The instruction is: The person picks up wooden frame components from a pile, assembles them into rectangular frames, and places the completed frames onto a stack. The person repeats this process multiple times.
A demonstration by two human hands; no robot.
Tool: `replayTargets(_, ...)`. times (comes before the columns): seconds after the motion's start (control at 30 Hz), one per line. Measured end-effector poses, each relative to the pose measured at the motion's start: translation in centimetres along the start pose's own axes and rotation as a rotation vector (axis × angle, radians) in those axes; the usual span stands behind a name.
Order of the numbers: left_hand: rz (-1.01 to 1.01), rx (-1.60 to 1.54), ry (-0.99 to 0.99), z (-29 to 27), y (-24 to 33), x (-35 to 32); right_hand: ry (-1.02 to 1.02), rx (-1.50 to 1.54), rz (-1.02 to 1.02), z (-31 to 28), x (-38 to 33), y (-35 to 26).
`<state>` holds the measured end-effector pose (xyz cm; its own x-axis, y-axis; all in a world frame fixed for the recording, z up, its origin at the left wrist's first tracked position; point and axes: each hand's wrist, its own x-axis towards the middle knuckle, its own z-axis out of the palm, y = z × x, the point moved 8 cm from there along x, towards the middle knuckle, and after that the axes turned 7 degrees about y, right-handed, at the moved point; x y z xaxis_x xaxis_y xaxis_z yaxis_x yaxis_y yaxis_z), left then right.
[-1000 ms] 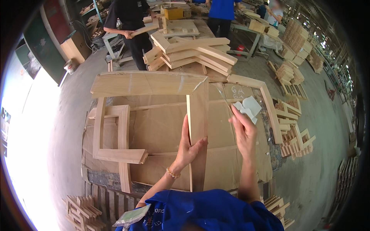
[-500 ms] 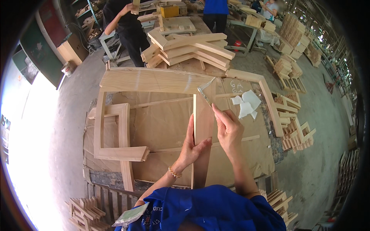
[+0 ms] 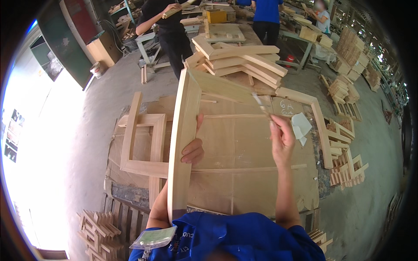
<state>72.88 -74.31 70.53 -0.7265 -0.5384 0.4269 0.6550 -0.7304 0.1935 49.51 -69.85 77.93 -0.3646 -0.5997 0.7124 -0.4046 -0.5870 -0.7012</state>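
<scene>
An L-shaped wooden frame piece (image 3: 179,130) stands in front of me, one board upright near my body and the other running away to the right at its far end. My left hand (image 3: 193,150) is closed around the upright board, its fingers showing on the right face and the rest hidden behind the wood. Between the fingertips of my right hand (image 3: 283,137) is a thin brush (image 3: 260,103) with a whitish tip, held close to the right end of the far board. I cannot tell whether the tip touches the wood.
Brown cardboard (image 3: 252,182) covers the worktable. An angled wooden frame (image 3: 146,167) lies left, another (image 3: 320,117) right, near white scraps (image 3: 300,127). Stacked frames (image 3: 239,58) stand beyond. A person in dark clothes (image 3: 167,30) holds wood at the far left.
The frame piece has turned, its upright board shifting left and its far board swinging to slant away. My left hand moved left with it; my right hand and the brush moved right.
</scene>
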Motion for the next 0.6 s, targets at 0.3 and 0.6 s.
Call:
replayTargets(0.3, 0.039, -0.192, -0.108, 1.0, -4.4, -3.6, -0.119, -0.179, -0.334, 11.8, 1.1, -3.2)
replayTargets(0.6, 0.038, -0.182, -0.134, 1.8, -4.4, -4.1, -0.115, -0.140, -0.345, 12.6, 1.1, -4.6)
